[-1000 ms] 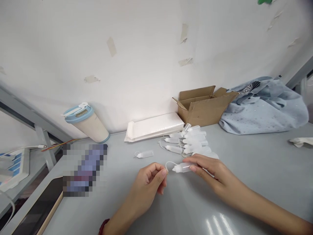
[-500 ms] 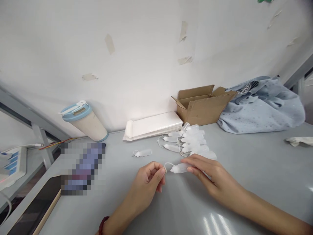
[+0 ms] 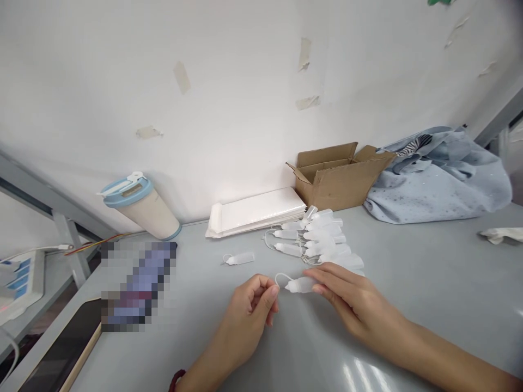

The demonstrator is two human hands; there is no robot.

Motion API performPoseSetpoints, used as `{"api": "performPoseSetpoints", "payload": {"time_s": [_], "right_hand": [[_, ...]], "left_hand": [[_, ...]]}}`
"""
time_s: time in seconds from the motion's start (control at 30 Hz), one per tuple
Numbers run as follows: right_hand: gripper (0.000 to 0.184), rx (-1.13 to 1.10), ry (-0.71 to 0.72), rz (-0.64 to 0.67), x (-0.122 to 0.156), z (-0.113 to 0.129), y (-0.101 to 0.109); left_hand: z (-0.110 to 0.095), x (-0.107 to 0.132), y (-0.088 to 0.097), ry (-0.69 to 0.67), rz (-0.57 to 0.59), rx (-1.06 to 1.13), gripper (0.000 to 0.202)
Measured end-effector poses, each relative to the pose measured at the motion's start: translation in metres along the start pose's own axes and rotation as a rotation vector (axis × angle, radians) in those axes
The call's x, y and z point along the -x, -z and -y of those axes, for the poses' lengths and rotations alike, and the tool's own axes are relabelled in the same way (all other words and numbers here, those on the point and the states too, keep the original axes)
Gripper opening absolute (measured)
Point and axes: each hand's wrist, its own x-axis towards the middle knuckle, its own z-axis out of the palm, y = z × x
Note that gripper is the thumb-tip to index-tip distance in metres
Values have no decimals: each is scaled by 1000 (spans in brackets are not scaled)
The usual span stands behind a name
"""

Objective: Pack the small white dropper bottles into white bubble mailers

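Note:
Between my hands is a small translucent squeeze bottle [image 3: 301, 285] with a pointed nozzle aimed left. My right hand [image 3: 347, 294] grips its body between thumb and fingers. A thin looped strap [image 3: 281, 276] runs from the bottle's neck to my left hand [image 3: 255, 305], whose thumb and forefinger pinch the strap's end; the tip itself is hidden by the fingers. One similar bottle [image 3: 240, 258] lies alone on the table behind my left hand. Beyond my right hand lies a pile of several such bottles [image 3: 324, 237] with looped straps.
White padded envelopes [image 3: 259, 209] are stacked by the wall, beside an open cardboard box [image 3: 343, 179]. A grey-blue fabric bag [image 3: 441, 179] sits at the right. Left stand a tumbler [image 3: 147, 207], a phone [image 3: 65, 348] and a power strip [image 3: 24, 283]. A white crumpled piece [image 3: 502, 235] lies far right.
Both hands keep their hold on the bottle and its strap. The left hand has shifted very slightly right; the whole view has moved a little.

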Motion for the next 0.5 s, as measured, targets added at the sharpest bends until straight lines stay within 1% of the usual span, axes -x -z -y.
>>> {"api": "performPoseSetpoints", "payload": {"time_s": [0.1, 0.17, 0.33, 0.5], "right_hand": [[26, -31, -8, 74, -2, 0, 4], [25, -47, -13, 97, -2, 1, 5], [25, -51, -31, 41, 0, 2, 0], [25, -55, -11, -9, 4, 0, -6]], "left_hand": [[0, 0, 2, 5, 35, -21, 26], [-1, 0, 2, 5, 55, -33, 24], [-2, 2, 0, 17, 54, -18, 24], [-1, 3, 1, 6, 48, 0, 24]]}}
